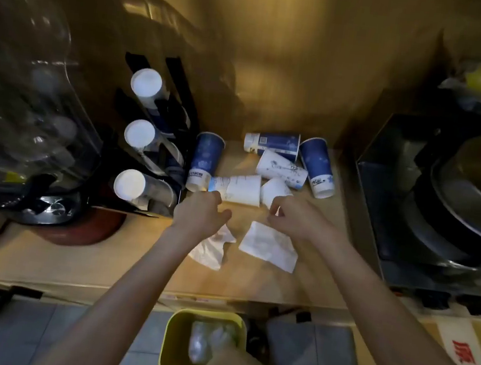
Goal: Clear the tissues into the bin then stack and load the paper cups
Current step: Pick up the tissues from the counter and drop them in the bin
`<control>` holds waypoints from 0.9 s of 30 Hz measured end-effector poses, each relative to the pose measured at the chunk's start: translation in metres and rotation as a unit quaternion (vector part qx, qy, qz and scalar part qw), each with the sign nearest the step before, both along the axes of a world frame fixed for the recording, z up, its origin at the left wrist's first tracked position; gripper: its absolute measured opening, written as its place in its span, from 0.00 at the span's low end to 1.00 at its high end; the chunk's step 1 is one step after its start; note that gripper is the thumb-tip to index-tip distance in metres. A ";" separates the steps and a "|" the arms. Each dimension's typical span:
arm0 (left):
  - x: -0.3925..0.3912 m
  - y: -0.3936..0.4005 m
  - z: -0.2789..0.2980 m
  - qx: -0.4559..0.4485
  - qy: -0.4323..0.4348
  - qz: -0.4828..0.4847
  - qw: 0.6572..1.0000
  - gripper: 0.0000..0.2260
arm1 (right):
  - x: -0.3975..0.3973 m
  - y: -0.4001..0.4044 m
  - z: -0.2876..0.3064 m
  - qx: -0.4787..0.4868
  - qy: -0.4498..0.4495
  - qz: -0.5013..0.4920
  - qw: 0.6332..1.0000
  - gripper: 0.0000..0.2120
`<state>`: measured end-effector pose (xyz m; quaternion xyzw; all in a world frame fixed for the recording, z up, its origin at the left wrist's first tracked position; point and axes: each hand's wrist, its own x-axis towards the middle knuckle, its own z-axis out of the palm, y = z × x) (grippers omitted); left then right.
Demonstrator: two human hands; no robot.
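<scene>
Your left hand (202,212) sits mid-frame, fingers loosely curled, empty, just below a white cup (240,189) lying on its side. Your right hand (292,219) is beside it, fingers pinched narrow at a smaller white cup (274,190); can't tell if it grips. Two tissues on the table (121,252): crumpled tissue (209,250) under your left wrist, flat tissue (269,246) just below your right hand. Blue cups (205,160) lie above. Yellow bin (174,341) at bottom centre.
</scene>
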<state>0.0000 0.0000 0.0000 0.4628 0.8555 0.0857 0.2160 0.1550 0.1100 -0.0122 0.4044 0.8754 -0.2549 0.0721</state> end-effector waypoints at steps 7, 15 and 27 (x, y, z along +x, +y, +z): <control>-0.002 -0.020 -0.084 -0.054 0.020 -0.027 0.998 0.23 | 0.012 -0.014 -0.089 -0.035 -0.050 -0.006 0.998 0.23; -0.010 -0.045 -0.154 -0.163 0.019 -0.138 0.977 0.30 | 0.025 -0.024 -0.135 0.010 -0.046 0.043 0.998 0.22; 0.031 -0.062 -0.152 -0.076 0.025 0.124 0.989 0.13 | 0.019 -0.015 -0.150 -0.048 0.045 0.034 0.997 0.12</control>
